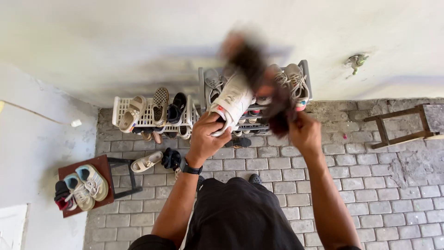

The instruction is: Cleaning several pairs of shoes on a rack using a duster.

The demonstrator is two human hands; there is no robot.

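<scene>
- The left hand (pixel 206 136), a dark watch (pixel 190 168) on its wrist, grips a white sneaker (pixel 232 102) by the heel end, toe pointing up and away.
- The right hand (pixel 304 132) holds a dark brush or cloth (pixel 259 78), motion-blurred, against the sneaker; which it is cannot be told.
- Behind the hands, a grey shoe rack (pixel 303 69) stands against the wall, pairs of sneakers on its shelves.
- To its left, a white plastic rack (pixel 121 107) carries sandals and dark shoes.
- A beige sandal (pixel 146 162) and black shoes (pixel 171 158) lie on the paving stones (pixel 351 185) in front of the white rack.
- At the left edge, a small brown stool (pixel 99 163) bears light sneakers (pixel 88 183).
- A wooden stool (pixel 402 122) stands at the right edge.
</scene>
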